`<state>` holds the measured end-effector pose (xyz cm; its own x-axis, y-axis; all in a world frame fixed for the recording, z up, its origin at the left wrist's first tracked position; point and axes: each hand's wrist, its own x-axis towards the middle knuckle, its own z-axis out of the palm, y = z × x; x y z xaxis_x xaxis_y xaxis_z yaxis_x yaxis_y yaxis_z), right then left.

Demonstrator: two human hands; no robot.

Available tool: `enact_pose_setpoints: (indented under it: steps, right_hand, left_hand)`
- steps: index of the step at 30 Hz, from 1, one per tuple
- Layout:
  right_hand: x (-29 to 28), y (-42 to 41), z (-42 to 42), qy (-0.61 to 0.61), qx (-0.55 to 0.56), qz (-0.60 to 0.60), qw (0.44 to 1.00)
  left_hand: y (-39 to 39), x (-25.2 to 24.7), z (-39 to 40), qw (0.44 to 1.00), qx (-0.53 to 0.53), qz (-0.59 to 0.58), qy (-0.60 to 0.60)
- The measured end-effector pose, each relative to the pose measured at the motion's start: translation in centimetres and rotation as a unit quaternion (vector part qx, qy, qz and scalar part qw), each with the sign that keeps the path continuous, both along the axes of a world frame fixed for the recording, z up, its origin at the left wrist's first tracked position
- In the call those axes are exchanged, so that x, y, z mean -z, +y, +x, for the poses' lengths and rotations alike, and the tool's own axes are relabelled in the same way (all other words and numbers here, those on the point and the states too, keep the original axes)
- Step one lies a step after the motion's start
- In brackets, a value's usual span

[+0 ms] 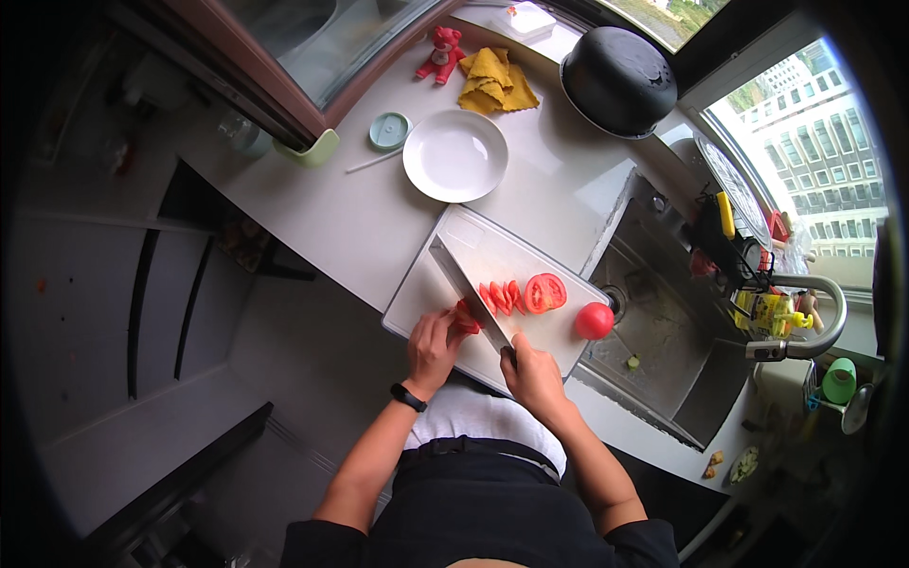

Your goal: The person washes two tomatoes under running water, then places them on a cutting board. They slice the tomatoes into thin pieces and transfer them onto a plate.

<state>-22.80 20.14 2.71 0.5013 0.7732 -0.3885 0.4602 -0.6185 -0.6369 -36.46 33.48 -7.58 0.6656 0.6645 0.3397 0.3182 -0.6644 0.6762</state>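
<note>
My right hand [531, 373] grips the handle of a kitchen knife [465, 284], its blade slanting up and left across a white cutting board [426, 284]. My left hand [433, 344], with a black band at the wrist, holds a cut piece of tomato [466, 317] against the left side of the blade. Right of the blade lie several tomato slices [505, 297] in a row. Beside them a tomato half [545, 293] shows its cut face. A whole tomato [594, 321] rests near the board's right edge.
Beyond the board are a white plate [456, 156], a pale green round lid [390, 130], a yellow cloth [495, 82], a red bear figure [442, 55] and an upturned black pot [619, 82]. A steel sink [653, 312] with a faucet [827, 312] lies to the right. An open window's frame [305, 106] juts in at left.
</note>
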Motion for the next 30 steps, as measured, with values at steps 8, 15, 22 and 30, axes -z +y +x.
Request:
enact_pose_setpoints:
  steps: [8, 15, 22, 30]
  right_hand:
    - [-0.6, -2.0, 1.4, 0.032, -0.043, -0.059, 0.997]
    - [3.9, 1.9, -0.9, -0.055, 0.0, 0.031, 0.998]
    - [3.5, 1.3, 0.1, -0.044, -0.002, 0.053, 0.998]
    - [3.0, 1.3, -0.4, -0.054, -0.019, 0.005, 0.998]
  left_hand:
    - [0.0, 0.3, -0.2, 1.0, -0.003, -0.007, 0.003]
    - [1.2, -2.8, -0.4, 0.996, 0.031, -0.067, 0.043]
    - [2.7, -2.5, 0.7, 0.949, -0.038, -0.297, 0.099]
    - [2.8, -4.4, 0.7, 0.98, 0.046, -0.151, 0.123]
